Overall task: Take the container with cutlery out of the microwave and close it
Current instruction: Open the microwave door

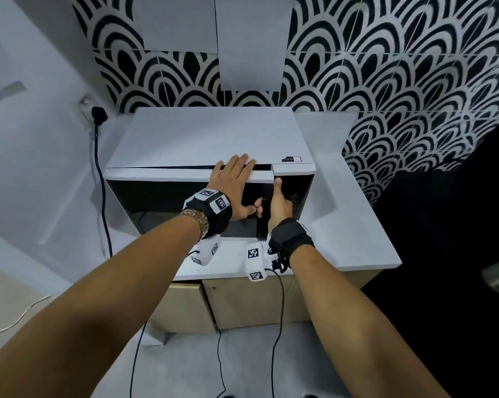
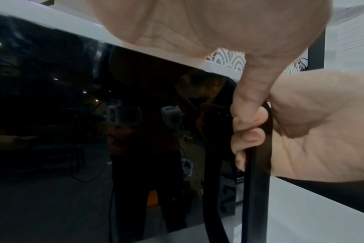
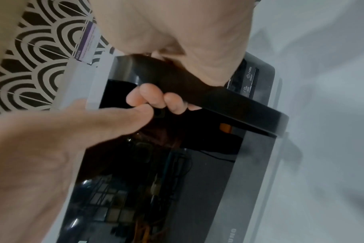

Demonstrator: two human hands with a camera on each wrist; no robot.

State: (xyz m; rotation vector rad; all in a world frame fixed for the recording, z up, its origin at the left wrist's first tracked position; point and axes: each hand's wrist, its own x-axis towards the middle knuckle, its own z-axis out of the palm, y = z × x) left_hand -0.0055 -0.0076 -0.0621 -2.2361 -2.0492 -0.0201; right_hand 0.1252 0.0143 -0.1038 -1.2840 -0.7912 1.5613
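A white microwave (image 1: 202, 136) with a dark glass door (image 1: 162, 199) stands on the counter. A thin dark gap shows between the door's top strip and the body. My left hand (image 1: 234, 179) lies flat over the door's top edge with its fingers straight, and its thumb (image 2: 254, 85) points down the glass. My right hand (image 1: 277, 205) grips the black vertical door handle (image 2: 258, 164), its fingers (image 3: 156, 97) curled round it. The dark, reflective glass hides the inside, so no container with cutlery is plainly visible.
The white counter (image 1: 357, 234) extends to the right of the microwave, above beige cabinet doors (image 1: 242, 303). The control panel (image 3: 247, 78) sits right of the handle. A black plug and cable (image 1: 99, 116) hang on the left wall. Patterned tiles (image 1: 386, 81) cover the wall behind.
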